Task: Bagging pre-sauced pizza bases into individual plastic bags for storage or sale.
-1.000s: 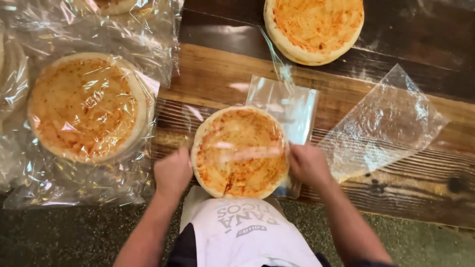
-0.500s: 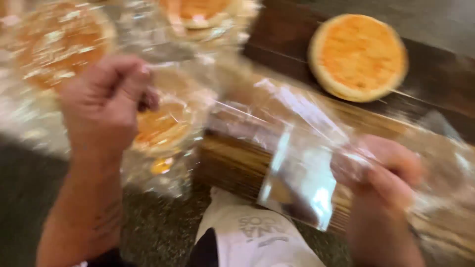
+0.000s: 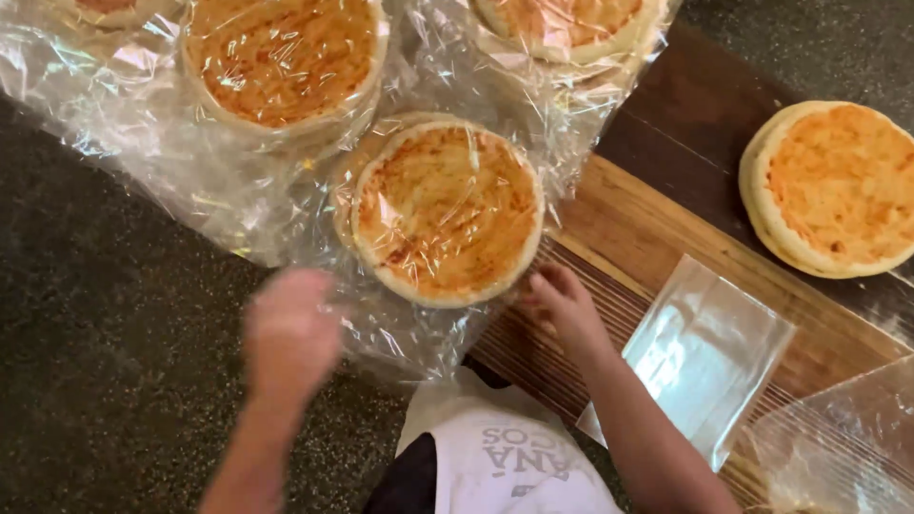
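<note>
A round flat bread wrapped in clear film (image 3: 446, 207) lies on top of other wrapped breads at the centre. My right hand (image 3: 562, 305) touches its lower right rim with the fingertips, fingers apart. Blurred by motion, my left hand (image 3: 290, 333) hovers just below and left of the same bread, over crinkled film, and holds nothing that I can see. Two more wrapped breads (image 3: 284, 57) (image 3: 566, 24) lie behind it.
An unwrapped bread (image 3: 838, 186) sits on the dark wooden board (image 3: 666, 124) at the right. Clear plastic bags (image 3: 709, 347) (image 3: 843, 447) lie flat on the lighter slatted wood (image 3: 609, 228). Dark speckled counter (image 3: 105, 314) fills the left side. White apron (image 3: 505, 466) below.
The view has swung left. The wrapped bread now rests on the pile of wrapped breads, and both hands have let go of the film and bag they gripped.
</note>
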